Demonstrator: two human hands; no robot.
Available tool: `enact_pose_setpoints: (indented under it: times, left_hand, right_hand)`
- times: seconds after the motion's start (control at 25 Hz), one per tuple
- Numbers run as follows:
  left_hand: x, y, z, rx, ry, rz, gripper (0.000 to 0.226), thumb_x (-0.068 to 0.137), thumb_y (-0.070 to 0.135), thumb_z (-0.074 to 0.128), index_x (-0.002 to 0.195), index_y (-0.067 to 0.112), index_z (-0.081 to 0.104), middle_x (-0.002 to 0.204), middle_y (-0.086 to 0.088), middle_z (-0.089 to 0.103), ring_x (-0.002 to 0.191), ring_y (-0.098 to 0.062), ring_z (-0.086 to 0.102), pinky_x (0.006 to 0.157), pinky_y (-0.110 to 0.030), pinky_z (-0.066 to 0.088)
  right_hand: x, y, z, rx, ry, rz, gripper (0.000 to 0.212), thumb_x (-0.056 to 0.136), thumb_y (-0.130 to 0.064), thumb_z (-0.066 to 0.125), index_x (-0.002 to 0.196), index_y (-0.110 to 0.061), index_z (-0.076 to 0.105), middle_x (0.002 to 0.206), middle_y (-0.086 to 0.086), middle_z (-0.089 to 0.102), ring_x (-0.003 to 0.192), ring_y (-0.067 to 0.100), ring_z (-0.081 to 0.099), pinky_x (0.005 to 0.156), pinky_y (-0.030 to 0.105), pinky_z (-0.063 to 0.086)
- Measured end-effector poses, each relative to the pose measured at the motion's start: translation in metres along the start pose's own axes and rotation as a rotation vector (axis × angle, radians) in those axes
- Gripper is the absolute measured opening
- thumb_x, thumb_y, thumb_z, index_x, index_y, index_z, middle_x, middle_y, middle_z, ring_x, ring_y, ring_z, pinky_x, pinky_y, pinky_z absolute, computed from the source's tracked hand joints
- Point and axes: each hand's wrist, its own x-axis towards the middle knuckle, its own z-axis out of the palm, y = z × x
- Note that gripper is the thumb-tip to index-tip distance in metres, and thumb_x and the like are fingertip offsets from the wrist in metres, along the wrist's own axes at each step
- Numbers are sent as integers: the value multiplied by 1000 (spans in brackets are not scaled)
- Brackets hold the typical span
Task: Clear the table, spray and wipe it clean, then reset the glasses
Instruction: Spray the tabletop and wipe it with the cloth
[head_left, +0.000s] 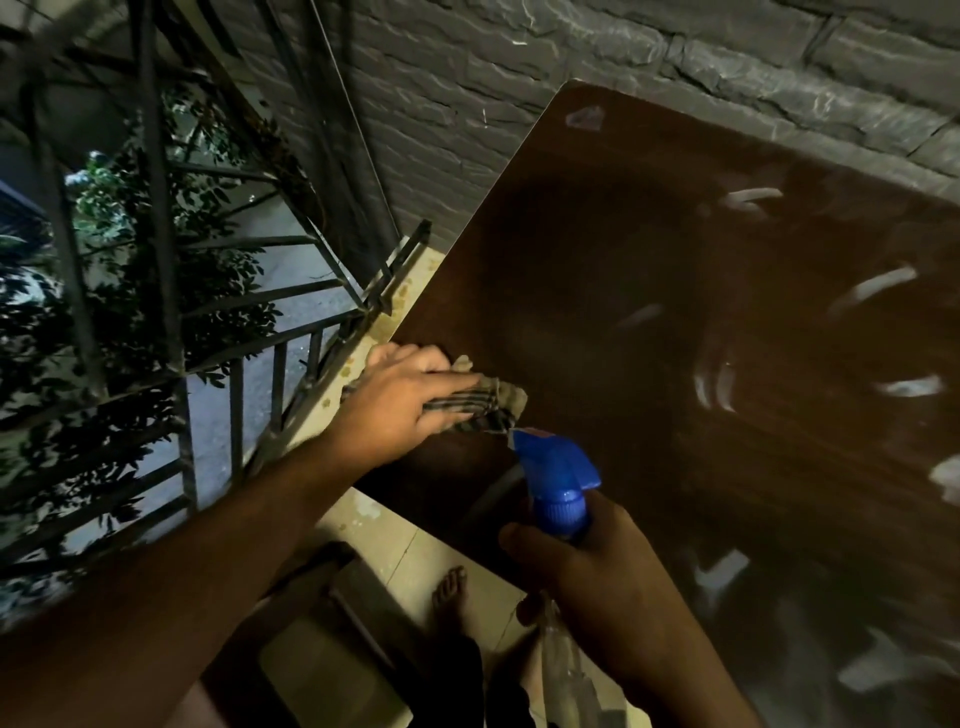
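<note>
A dark brown glossy table (649, 312) fills the right half of the view, with only light reflections on its top. My left hand (400, 400) presses a checked cloth (491, 408) flat on the table near its left edge. My right hand (587, 577) grips a clear spray bottle with a blue trigger head (558, 480), the nozzle pointing up toward the cloth. The bottle's body (563, 660) hangs below my hand, over the table's near edge. No glasses are in view.
A grey stone-brick wall (519, 67) runs behind the table. A dark metal railing (234, 405) with foliage beyond stands at the left. Below, a pale tiled floor (395, 535), my bare foot (449, 597) and a chair frame (322, 623) sit by the table's corner.
</note>
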Motion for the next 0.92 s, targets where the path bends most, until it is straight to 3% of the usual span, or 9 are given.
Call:
enact_pose_setpoints:
  times: [0.12,0.28,0.36,0.56,0.76,0.92]
  left_hand:
    - [-18,-7,4,36,51,-41,42,83,48,48,120,34,65,90,6,54,86,-18,52,80,-35,26]
    - [32,-17,7,12,226,-372,37,89,43,55,122,30,64,90,5,49,93,-22,52,80,-35,25]
    - [69,-22,6,24,254,-435,35,91,43,55,123,31,63,91,6,47,95,-22,52,81,-37,27]
    - [107,-25,6,27,179,-318,35,93,46,52,124,35,61,103,0,57,103,-20,52,88,-38,28]
    - [36,-20,3,2,111,-176,41,88,52,47,124,39,60,93,5,53,92,-17,50,83,-39,28]
    - [-16,-11,5,49,115,-241,44,85,49,48,121,31,65,91,3,54,89,-19,51,83,-41,31]
  right_hand:
    - [1,0,-1,17,-5,1,18,78,-24,75,88,-34,64,81,4,72,67,25,70,76,55,58]
    - [4,5,-3,22,31,-4,32,54,-49,71,85,-46,64,81,-3,72,72,24,70,77,55,57]
    - [3,6,-5,30,19,-4,27,64,-40,74,89,-38,65,82,2,73,73,26,70,77,58,56]
    - [1,1,-6,11,1,-1,23,76,-26,73,95,-33,61,82,7,73,69,25,70,76,56,57]
    - [2,-10,-1,-2,-48,-16,23,81,-23,72,95,-36,59,90,6,71,71,25,70,76,51,59]
    - [4,-14,2,2,-98,-24,29,83,-21,72,107,-30,59,94,6,69,66,21,68,62,32,59]
